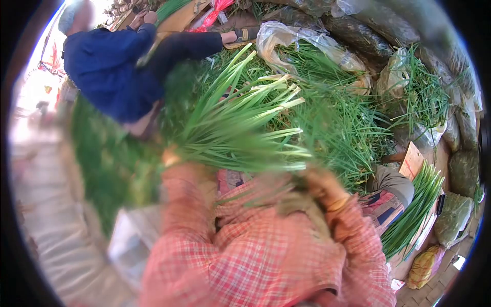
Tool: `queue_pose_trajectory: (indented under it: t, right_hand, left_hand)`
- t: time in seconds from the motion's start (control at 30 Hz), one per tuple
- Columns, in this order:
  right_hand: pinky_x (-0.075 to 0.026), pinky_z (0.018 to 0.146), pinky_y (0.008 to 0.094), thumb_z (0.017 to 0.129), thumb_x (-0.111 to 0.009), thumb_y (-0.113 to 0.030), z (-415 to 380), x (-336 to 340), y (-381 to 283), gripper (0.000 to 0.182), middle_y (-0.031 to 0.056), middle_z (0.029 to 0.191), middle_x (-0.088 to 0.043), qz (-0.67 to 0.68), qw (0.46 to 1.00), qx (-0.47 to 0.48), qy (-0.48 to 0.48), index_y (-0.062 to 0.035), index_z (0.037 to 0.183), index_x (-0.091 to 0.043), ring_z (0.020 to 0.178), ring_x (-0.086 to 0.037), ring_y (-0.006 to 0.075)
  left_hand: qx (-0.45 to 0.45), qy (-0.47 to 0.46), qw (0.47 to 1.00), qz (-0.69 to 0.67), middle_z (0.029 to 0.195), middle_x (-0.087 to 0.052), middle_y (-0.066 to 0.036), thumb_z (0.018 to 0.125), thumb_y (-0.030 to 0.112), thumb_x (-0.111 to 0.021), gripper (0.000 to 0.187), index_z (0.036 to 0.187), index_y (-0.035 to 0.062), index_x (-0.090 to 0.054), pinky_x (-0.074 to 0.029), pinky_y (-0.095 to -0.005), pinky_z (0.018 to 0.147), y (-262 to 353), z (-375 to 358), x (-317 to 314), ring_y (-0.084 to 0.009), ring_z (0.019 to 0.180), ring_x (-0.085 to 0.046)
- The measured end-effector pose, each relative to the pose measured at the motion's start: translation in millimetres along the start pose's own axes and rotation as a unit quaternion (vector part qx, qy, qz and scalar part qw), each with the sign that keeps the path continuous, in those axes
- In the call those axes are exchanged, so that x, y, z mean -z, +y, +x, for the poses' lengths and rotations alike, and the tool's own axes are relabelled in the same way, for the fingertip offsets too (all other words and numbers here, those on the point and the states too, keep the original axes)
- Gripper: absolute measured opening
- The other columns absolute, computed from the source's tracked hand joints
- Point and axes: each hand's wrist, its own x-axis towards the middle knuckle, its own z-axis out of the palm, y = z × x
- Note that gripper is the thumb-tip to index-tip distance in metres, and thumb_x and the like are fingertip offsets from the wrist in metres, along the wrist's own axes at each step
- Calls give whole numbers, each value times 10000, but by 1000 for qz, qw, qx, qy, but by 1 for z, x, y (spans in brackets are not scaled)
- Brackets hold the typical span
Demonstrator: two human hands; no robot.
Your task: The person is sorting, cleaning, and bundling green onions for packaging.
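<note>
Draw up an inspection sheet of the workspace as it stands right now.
Surface: mostly hidden under loose greens.
Job's things: a bunch of long green stalks, fanned out, pale ends mostly toward the right; a second bundle lies at lower right.
Clutter: an open clear plastic bag with greens in it.
Hands: left hand at the bunch's leafy side, right hand near its lowest pale ends; both blurred, grip unclear.
Cables: nothing seen.
Surroundings: a co-worker in blue at upper left; filled bags at upper right.

Bright light (37, 89) floods the left; paved floor (428, 294) shows lower right.
</note>
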Motion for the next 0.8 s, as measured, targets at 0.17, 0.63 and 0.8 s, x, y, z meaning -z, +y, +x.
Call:
queue_pose_trajectory:
  t: [0.17, 0.63, 0.8]
  right_hand:
    - [-257, 409, 171, 809, -600, -158, 37, -67, 22, 252, -43, 698, -467, 49, 986, -16, -157, -89, 1031, -502, 469, -313, 45]
    - [-171, 291, 197, 911, -440, -251, -61, 46, -56, 169, -59, 557, -371, 329, 861, 384, -51, -108, 888, -528, 343, -231, 26]
    - [-282, 383, 176, 850, -531, -146, -87, 80, -93, 184, 30, 789, -515, 140, 868, 464, 109, -64, 1014, -505, 450, -341, 29]
  left_hand:
    - [-5, -7, 1000, 19, 879, -627, -147, 771, 310, -568, 368, 1068, 97, -527, -489, -382, 642, -4, 2, 0, -285, 747, -612]
    - [-40, -17, 992, 118, 946, -621, -154, 799, 315, -511, 394, 1117, 81, -518, -501, -376, 697, -15, 20, -11, -297, 819, -620]
    - [-51, -9, 980, 192, 971, -619, -157, 809, 317, -491, 405, 1134, 76, -515, -505, -375, 716, -30, 35, -22, -301, 844, -623]
